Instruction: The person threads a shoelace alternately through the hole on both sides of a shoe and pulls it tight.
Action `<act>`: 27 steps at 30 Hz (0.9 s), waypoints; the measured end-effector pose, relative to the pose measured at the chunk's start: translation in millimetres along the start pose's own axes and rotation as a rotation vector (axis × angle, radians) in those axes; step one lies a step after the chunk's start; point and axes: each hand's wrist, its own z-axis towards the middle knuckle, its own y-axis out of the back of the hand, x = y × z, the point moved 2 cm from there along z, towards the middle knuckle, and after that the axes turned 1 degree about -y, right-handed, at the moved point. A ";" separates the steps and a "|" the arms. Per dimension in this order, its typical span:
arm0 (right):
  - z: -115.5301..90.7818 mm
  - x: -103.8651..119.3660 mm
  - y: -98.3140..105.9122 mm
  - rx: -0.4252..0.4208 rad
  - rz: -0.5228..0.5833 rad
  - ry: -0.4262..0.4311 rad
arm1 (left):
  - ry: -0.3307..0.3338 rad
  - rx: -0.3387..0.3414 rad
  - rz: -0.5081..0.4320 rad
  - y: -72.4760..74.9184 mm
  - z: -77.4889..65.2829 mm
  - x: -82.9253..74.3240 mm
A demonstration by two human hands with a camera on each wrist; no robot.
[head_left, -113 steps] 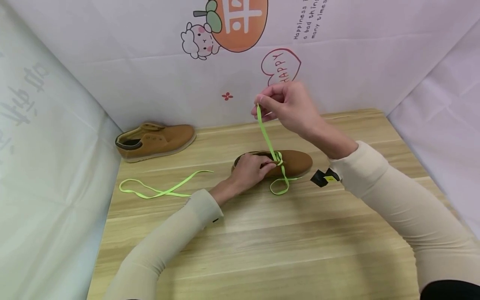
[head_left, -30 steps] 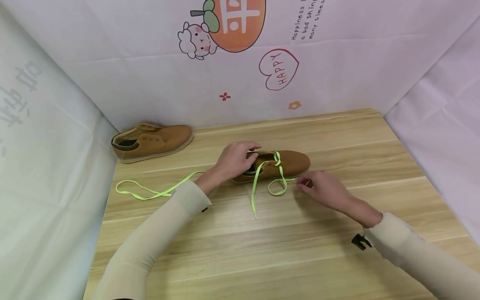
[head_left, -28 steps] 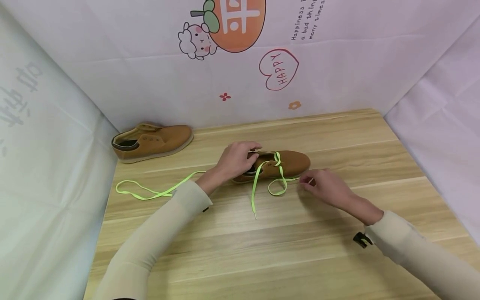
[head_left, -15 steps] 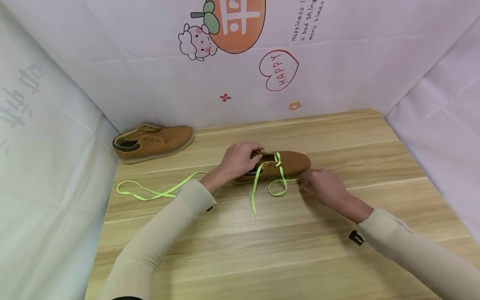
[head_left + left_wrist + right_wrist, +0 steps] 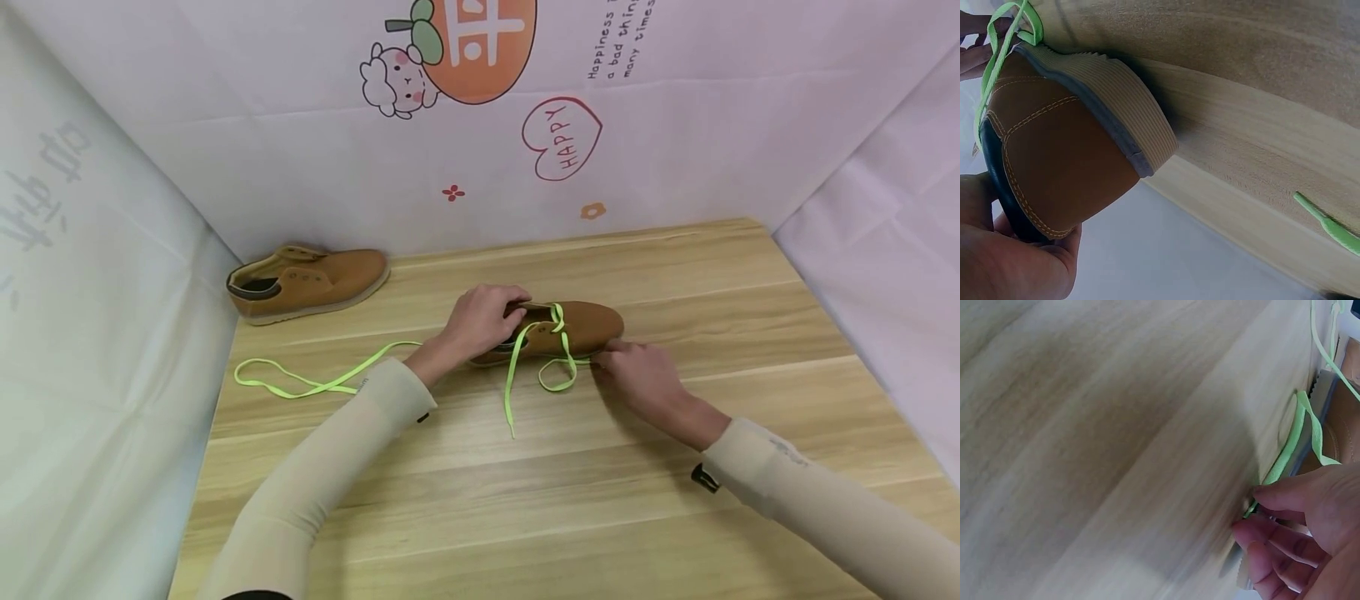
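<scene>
A brown leather shoe [image 5: 596,323] stands on the wooden table, its toe to the right. A lime-green shoelace [image 5: 566,342] passes through eyelets at the front of its opening. One lace end hangs over the near side onto the table; the other makes a small loop there. My left hand [image 5: 480,317] grips the shoe's collar at the heel, with fingers over the padded rim [image 5: 997,181] in the left wrist view. Low beside the toe, my right hand [image 5: 641,379] pinches the looped lace near its end. Thumb and forefinger meet on the lace [image 5: 1285,459] in the right wrist view.
Another brown shoe [image 5: 348,277], without a lace, stands at the back left against the white cloth wall [image 5: 300,167]. A second lime-green shoelace [image 5: 330,386] lies on the table [image 5: 480,517] at the left, partly behind my left forearm.
Earlier my right hand held one lace end high; that end now lies on the table. The right hand came down beside the toe to the other end. My left hand shifted from the tongue area to the heel collar.
</scene>
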 end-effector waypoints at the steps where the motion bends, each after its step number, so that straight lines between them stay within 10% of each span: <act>1: -0.3 -0.1 -0.6 0.000 -0.002 0.003 | -0.002 0.000 -0.002 -0.4 -0.1 0.3; 18: 0.3 1.9 -7.5 -0.049 -0.007 0.070 | -0.003 -0.007 0.014 -2.8 1.6 -1.7; 27: 7.6 -5.0 11.1 0.071 0.362 -0.087 | 0.004 -0.014 0.017 -2.9 6.0 -5.6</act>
